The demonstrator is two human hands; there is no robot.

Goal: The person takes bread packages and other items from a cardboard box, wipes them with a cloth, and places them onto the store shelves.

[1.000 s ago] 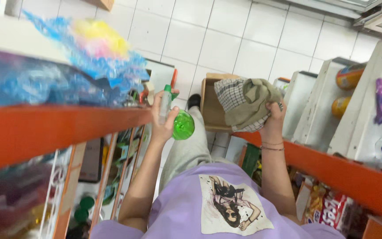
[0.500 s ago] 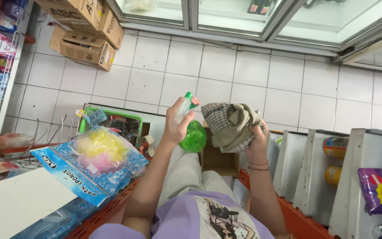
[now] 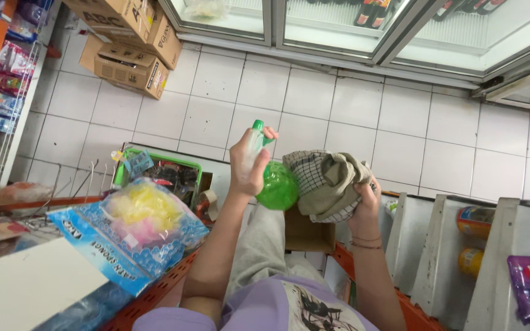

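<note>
My left hand [image 3: 248, 164] grips a green spray bottle [image 3: 275, 185] by its neck, with the round green body hanging to the right of my palm and the green nozzle [image 3: 257, 125] at the top. My right hand [image 3: 363, 205] holds a bunched checked and olive cloth [image 3: 326, 181] from below. The cloth touches the bottle's body. Both hands are raised in front of me above the white tiled floor.
An orange shelf [image 3: 154, 294] at lower left carries a blue packet of sponges [image 3: 127, 230]. White dividers [image 3: 437, 257] with snack packs stand at right. Cardboard boxes [image 3: 127, 46] sit at upper left, a glass-door cooler [image 3: 338, 24] along the top, an open box [image 3: 305, 236] below.
My view has swung from the shelves to the floor and cooler. Both hands have stayed raised, and the cloth has come up against the bottle.
</note>
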